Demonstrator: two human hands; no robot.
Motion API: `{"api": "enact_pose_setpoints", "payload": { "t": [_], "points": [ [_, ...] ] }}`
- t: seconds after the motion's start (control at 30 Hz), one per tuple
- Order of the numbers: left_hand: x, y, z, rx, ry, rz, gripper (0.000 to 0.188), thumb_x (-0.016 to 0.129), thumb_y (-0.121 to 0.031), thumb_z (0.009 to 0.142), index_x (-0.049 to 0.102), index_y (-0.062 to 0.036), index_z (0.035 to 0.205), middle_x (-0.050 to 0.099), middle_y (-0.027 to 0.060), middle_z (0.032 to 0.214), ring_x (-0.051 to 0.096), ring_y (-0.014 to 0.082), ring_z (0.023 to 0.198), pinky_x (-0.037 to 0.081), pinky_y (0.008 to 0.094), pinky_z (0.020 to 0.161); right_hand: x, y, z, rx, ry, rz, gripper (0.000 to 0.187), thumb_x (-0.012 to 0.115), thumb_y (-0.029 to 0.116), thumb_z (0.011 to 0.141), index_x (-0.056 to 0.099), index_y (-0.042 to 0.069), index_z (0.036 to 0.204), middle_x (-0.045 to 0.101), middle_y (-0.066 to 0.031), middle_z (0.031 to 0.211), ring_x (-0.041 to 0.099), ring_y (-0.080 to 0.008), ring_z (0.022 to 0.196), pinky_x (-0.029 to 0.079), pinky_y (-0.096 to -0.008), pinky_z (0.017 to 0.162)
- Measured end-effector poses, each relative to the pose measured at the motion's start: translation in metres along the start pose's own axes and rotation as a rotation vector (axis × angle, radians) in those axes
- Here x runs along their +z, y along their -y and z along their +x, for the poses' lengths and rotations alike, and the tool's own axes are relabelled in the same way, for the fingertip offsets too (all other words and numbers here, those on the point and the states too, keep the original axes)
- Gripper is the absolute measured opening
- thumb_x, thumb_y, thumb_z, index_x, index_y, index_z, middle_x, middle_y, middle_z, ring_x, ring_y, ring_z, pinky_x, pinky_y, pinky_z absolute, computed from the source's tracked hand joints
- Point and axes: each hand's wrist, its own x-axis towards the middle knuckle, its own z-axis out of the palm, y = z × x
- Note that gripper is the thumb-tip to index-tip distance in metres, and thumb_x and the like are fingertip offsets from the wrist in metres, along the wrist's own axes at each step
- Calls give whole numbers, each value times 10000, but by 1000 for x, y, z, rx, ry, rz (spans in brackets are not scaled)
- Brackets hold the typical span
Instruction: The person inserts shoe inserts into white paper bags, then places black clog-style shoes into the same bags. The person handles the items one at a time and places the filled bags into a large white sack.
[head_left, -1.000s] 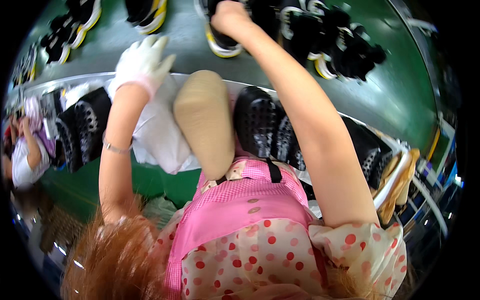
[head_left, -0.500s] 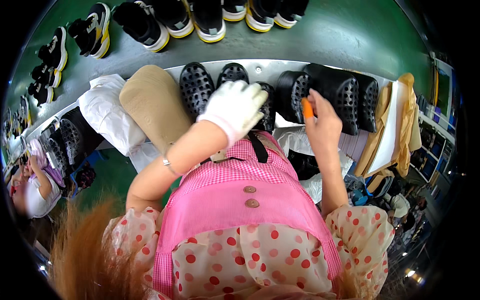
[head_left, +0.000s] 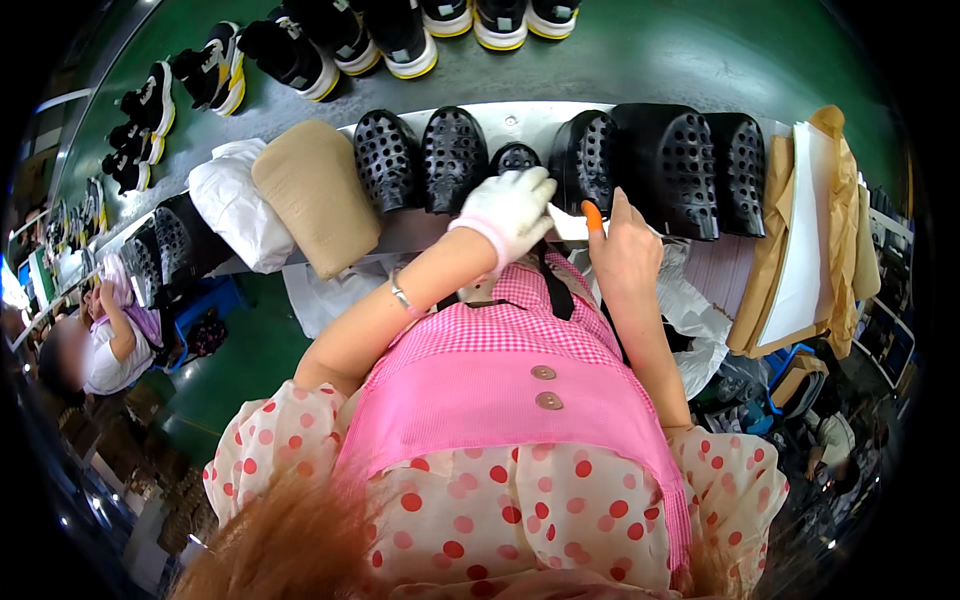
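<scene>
In a white glove, my left hand is closed over the lower part of a small black shoe form with holes; only its rounded tip shows. My bare right hand wears an orange finger cot on the thumb. Its fingers are partly extended and it appears to hold nothing, beside the lower end of another black shoe form. Between my hands lies a white piece, maybe paper; whether a finger touches it I cannot tell. Two perforated forms stand left of the glove.
Larger black forms stand right of my right hand, then brown and white paper sheets. On the left are a tan padded form and a white wrapped bundle. Black sneakers line the green surface beyond. Another person sits far left.
My gloved left hand has moved lower over the small form, covering more of it. My right hand has shifted slightly down and left. The whole view has also shifted.
</scene>
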Motion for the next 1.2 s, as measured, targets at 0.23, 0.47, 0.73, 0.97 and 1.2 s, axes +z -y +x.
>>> {"api": "enact_pose_setpoints", "payload": {
  "t": [0.23,0.47,0.73,0.97,1.2],
  "points": [
    [-41,1,-9,-78,-104,-1160,525,580,-245,926,418,-13,1368,548,137,1258,555,255,1133,427,372,989,-80,30,6,-230,-78,332,454,720,109,800,580,-6,1216,668,-202,1022,675,-338,861,543,-383,733],
    [-73,60,-25,-105,-246,-1746,382,556,-182,942,485,3,1269,590,91,1142,575,177,1037,465,357,932,-66,106,62,-428,52,532,447,723,118,798,552,-39,1179,647,-211,946,652,-340,780,531,-383,695],
    [-113,142,-31,-158,-544,-1953,246,557,-200,965,558,-45,1156,622,72,1100,614,196,1013,509,379,877,-20,190,145,-468,194,459,287,709,179,799,554,-35,912,632,-209,701,633,-383,656,495,-442,597],
    [-156,243,-44,-418,-432,-438,608,600,-448,843,571,40,1204,580,182,1227,560,309,1129,439,347,958,-7,257,222,-308,514,530,208,602,159,823,618,-32,741,627,-119,576,621,-178,464,509,-324,495],
    [-157,287,-41,-248,-515,-101,468,590,-265,869,514,-21,1260,483,154,1326,542,358,1138,468,395,953,9,338,281,-418,502,185,364,595,289,852,654,-33,693,633,-75,546,638,-175,516,533,-309,560]
  ]
}}
